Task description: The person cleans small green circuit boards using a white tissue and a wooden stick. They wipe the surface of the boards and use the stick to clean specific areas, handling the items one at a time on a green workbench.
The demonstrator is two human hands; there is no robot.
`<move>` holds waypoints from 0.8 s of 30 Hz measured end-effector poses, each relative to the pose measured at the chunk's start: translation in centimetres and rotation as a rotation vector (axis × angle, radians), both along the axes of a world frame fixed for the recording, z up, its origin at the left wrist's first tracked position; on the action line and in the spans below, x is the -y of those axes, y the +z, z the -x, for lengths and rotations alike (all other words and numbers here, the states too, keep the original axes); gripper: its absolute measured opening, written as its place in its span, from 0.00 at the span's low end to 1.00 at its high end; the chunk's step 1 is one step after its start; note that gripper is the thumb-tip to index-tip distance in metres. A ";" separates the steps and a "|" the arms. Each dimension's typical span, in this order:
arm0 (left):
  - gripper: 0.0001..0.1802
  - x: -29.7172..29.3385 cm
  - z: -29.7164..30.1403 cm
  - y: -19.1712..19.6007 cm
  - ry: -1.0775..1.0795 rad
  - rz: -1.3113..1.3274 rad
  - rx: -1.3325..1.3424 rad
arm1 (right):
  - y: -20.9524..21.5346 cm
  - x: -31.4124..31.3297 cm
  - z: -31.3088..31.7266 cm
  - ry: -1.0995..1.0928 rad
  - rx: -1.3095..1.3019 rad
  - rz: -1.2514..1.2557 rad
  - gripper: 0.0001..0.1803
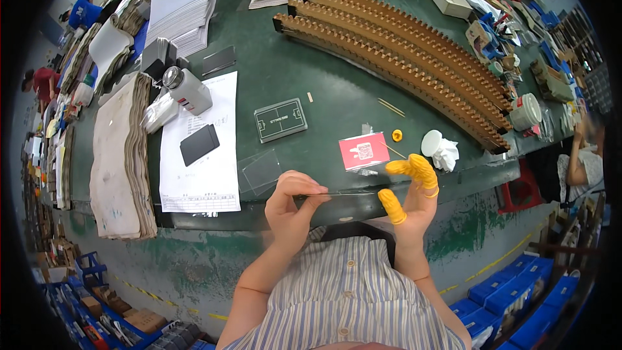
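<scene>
My left hand (291,210) is bare and pinches one end of a thin flat sheet (350,194), seen almost edge-on above the table's near edge. My right hand (414,198) wears yellow finger cots on its thumb and fingers. Its thumb and fingers are spread apart at the sheet's other end, not closed on it. Beyond that hand lie a pink card (365,151) with a square code, a rolled yellow finger cot (397,135) and a thin wooden stick (393,151). A clear rectangular sheet (262,172) rests on the table beside my left hand.
Slotted wooden racks (389,52) curve across the back right. A dark green printed stack (281,120) sits mid-table. White tissue (445,154) pokes from a round container. At left, a metal-capped bottle (188,91) and a dark plate (199,145) rest on a paper form (197,185).
</scene>
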State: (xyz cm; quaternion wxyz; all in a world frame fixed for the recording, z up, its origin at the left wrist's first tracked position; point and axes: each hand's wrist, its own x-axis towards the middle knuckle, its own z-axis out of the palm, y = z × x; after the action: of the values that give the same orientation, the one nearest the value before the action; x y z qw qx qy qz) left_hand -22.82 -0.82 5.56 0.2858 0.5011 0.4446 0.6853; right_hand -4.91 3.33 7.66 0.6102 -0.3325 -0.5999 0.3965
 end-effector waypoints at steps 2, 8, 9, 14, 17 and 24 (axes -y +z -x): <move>0.15 0.1 0.0 0.0 0.016 0.010 0.037 | -0.2 -0.4 -0.2 -0.031 0.048 0.009 0.31; 0.17 0.5 0.3 0.2 0.089 0.021 -0.079 | -1.2 -3.2 -1.0 -0.290 0.482 -0.101 0.20; 0.17 0.6 0.4 0.2 0.101 0.010 -0.124 | -1.5 -3.7 -1.5 -0.332 0.583 -0.125 0.20; 0.17 0.7 0.7 0.0 0.116 0.014 -0.145 | -2.4 -4.5 -2.1 -0.388 0.896 -0.153 0.13; 0.14 1.0 0.6 -0.4 0.037 0.146 0.072 | -2.1 -4.6 -1.6 -0.368 1.009 -0.195 0.13; 0.13 0.7 0.9 -0.6 -0.018 0.126 0.011 | -1.9 -4.7 -0.7 -0.254 1.096 -0.282 0.11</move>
State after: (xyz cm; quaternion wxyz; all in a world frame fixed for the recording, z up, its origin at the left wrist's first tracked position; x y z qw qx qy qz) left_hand -23.67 -1.57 5.00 0.3253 0.4820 0.4809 0.6562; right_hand -4.21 8.07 5.72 0.2917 -0.4741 -0.8307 0.0066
